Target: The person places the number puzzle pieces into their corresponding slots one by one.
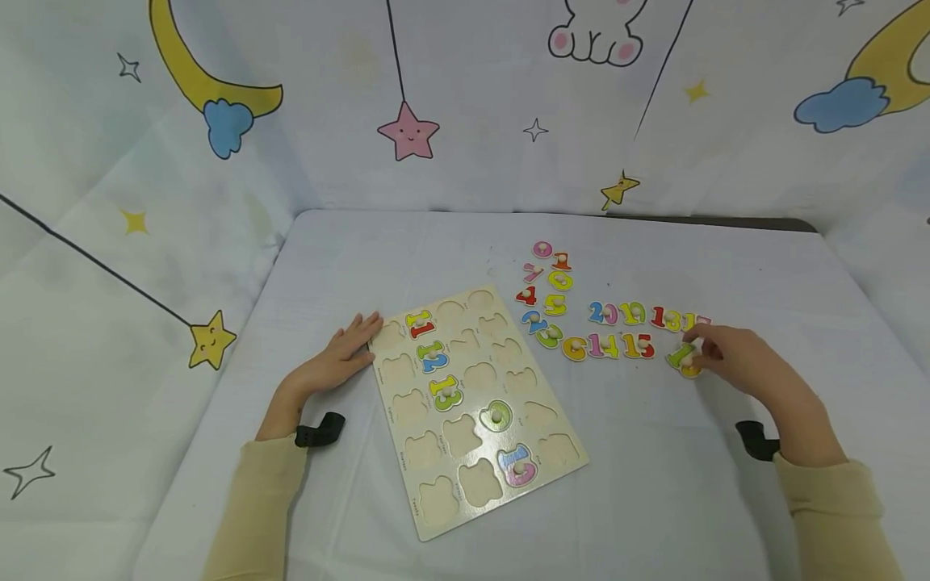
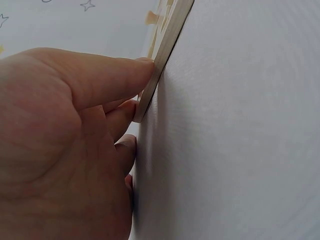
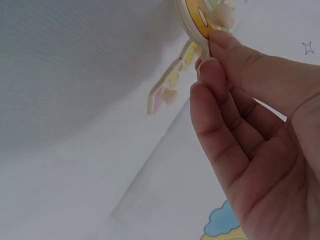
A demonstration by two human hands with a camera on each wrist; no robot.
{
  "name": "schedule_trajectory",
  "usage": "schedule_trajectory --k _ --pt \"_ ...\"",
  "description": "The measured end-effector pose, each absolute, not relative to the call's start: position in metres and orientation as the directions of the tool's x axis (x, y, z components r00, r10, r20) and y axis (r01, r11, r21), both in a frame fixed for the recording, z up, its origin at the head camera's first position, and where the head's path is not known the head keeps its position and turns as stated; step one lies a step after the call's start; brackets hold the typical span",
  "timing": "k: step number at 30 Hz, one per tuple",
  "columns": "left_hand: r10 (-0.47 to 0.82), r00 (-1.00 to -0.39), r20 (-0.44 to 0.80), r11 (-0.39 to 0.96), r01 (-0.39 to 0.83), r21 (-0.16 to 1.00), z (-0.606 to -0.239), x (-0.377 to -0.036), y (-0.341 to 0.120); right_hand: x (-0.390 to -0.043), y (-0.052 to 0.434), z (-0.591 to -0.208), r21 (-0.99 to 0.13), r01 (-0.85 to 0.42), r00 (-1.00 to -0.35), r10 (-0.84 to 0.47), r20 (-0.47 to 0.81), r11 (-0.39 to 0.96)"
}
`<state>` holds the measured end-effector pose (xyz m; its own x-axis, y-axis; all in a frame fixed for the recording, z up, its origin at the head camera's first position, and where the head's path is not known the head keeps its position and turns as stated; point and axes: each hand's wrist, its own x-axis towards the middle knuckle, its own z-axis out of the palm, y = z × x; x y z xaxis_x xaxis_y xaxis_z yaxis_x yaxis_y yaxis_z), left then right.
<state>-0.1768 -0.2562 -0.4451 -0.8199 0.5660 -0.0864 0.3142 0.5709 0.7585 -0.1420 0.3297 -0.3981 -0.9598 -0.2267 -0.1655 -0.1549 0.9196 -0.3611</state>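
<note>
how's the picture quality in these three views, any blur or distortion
Head view: even, soft light, wide-angle bending at the edges, board sharp. Left wrist view: left hand fills the frame, board edge slightly soft. Right wrist view: right hand clear, number piece blurred and washed out.

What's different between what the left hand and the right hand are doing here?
The left hand lies flat with straight fingers against the edge of the puzzle board; the right hand curls its fingers to pinch a green and yellow number piece. The left sits beside the board, the right among loose numbers. Both rest low over the white table.
</note>
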Motion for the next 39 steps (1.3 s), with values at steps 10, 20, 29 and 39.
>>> schedule_trajectory --k 10,20,29,39 --pt "0.566 -0.821 -0.075 0.571 0.325 0.754 -0.445 -0.179 -0.256 -0.138 0.319 -0.388 -0.295 -0.133 -0.965 -0.192 -0.179 0.946" --pt "0.568 -0.818 -0.087 0.581 0.324 0.747 -0.444 -0.181 -0.256 -0.147 0.282 -0.367 -0.399 -0.16 -0.975 -0.208 -0.081 0.903" --pt "0.564 -0.823 -0.071 0.57 0.325 0.755 -0.447 -0.179 -0.256 -0.184 0.183 -0.358 -0.664 -0.185 -0.957 -0.287 -0.046 0.725" --pt "0.562 -0.824 -0.072 0.571 0.323 0.755 -0.45 -0.177 -0.256 -0.226 0.062 -0.394 -0.825 -0.125 -0.879 -0.448 -0.166 0.551"
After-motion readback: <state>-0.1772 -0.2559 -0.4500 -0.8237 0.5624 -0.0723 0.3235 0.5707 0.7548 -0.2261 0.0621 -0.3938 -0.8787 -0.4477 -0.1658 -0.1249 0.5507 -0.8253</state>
